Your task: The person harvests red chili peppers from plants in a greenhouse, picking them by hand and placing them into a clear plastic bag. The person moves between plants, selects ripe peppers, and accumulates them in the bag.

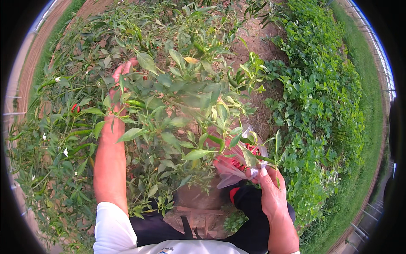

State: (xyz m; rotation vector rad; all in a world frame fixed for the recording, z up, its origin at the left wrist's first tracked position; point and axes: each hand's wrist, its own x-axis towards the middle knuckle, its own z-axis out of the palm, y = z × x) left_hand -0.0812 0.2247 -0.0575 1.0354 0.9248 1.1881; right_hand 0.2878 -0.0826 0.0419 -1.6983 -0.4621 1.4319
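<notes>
My left hand (124,69) reaches forward among the leaves of the chilli pepper plants (165,79). Foliage covers part of it, and whether its fingers hold anything is hidden. Down at the right, my right hand (272,187) pinches the gathered edge of a clear plastic bag (228,179). Red chilli peppers (241,165) lie inside that bag, partly behind leaves and a branch. A green chilli pepper (135,103) hangs beside my left forearm. Two small red chilli peppers (75,108) are on a plant farther left.
A leafy green crop row (317,111) runs along the right, past a strip of bare soil (258,44). Pepper branches (203,117) spread between my arms. Below them, a low wooden frame (199,211) shows between my legs. Grass (369,95) borders the far right.
</notes>
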